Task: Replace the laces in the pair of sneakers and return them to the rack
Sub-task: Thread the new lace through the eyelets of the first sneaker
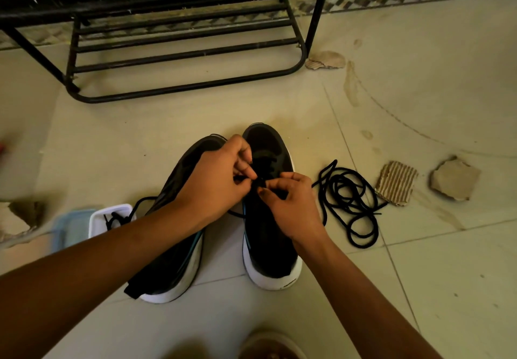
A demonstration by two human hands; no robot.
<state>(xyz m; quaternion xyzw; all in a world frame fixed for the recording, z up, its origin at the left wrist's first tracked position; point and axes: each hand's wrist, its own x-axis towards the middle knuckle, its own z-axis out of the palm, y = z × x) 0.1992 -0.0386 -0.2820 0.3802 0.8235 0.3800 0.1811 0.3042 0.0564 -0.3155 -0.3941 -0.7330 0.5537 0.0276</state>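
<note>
Lace [261,183] sits right between my fingertips, pinched by both my left hand [215,182] and right hand [293,207] over the middle of the right sneaker [272,249]. That shoe's long axis runs straight away from my fingers, toe beyond them, heel behind. Neither hand is nearer; a loose lace coil [349,204] lies right of my right fingers.

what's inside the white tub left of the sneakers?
A bunched black lace lies in the white rectangular plastic tub, one strand trailing over its rim. The left forearm covers the tub's near part; contents there unseen.
</note>
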